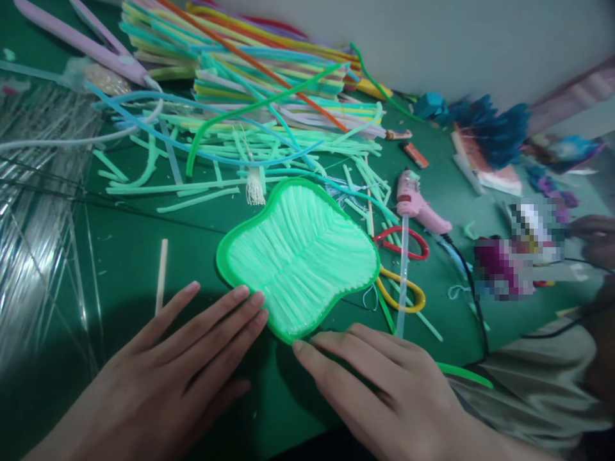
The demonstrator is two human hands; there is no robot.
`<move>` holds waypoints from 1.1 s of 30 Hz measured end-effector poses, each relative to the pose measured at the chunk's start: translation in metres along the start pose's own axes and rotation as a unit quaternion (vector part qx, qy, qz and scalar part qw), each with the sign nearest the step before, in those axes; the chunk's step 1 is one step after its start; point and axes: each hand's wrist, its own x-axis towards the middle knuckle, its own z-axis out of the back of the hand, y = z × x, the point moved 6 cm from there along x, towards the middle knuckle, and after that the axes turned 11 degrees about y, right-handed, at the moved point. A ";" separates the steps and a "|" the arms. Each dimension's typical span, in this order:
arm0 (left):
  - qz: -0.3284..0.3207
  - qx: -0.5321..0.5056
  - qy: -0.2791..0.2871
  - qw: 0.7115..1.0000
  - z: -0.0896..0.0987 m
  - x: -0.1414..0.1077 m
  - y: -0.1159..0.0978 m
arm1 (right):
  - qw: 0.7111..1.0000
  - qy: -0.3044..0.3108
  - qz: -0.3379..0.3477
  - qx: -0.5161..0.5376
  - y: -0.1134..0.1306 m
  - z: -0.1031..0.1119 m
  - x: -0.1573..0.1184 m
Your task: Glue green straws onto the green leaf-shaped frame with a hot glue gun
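Observation:
A leaf-shaped pad of mint-green pipe cleaners (302, 256), edged with a darker green pipe cleaner, lies in front of me. Fine ribs run out from its middle line. My left hand (192, 358) is open, fingers stretched, with the fingertips against the lower left edge of the leaf. At the bottom tip, my right hand (379, 378) pinches the green rim between thumb and index finger. Its other fingers are bent and partly hidden. Left of the leaf, a pale wooden stick (162, 272) lies near my left fingers.
Behind are heaps of coloured pipe cleaners (269, 83) and a pink hair straightener (91, 45). Clear strands (43, 211) cover the left. At right are a pink glue gun (418, 202), scissors with red and yellow handles (408, 298), a black cable (473, 294) and another person's hand (596, 237).

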 end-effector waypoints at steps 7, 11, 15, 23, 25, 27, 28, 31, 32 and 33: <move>-0.051 0.057 0.041 0.996 -0.007 0.004 0.000 | 1.000 0.000 -0.008 0.005 -0.002 0.000 -0.004; -0.051 0.057 0.040 0.996 -0.007 0.003 0.000 | 0.999 0.008 -0.029 0.019 -0.007 0.002 -0.010; -0.052 0.056 0.040 0.996 -0.007 0.002 0.000 | 0.999 0.015 -0.018 0.032 -0.010 0.001 -0.018; -0.055 0.059 0.044 0.996 -0.008 -0.001 0.000 | 0.999 0.033 -0.001 0.015 -0.011 0.010 -0.013; -0.055 0.056 0.048 0.996 -0.008 -0.001 0.000 | 0.999 0.039 0.009 0.016 -0.011 0.010 -0.011; -0.055 0.053 0.049 0.996 -0.007 -0.001 0.000 | 0.999 0.039 0.020 0.013 -0.011 0.010 -0.010; -0.055 0.052 0.047 0.996 -0.007 0.000 0.001 | 0.999 0.039 0.023 0.009 -0.012 0.010 -0.009; -0.052 0.051 0.042 0.996 -0.007 0.001 0.001 | 0.999 0.031 0.026 -0.001 -0.014 0.009 -0.006; -0.052 0.052 0.042 0.996 -0.007 0.001 0.001 | 0.999 0.030 0.026 -0.001 -0.015 0.009 -0.006; -0.053 0.052 0.042 0.996 -0.008 0.001 0.001 | 0.999 0.028 0.027 -0.001 -0.016 0.009 -0.005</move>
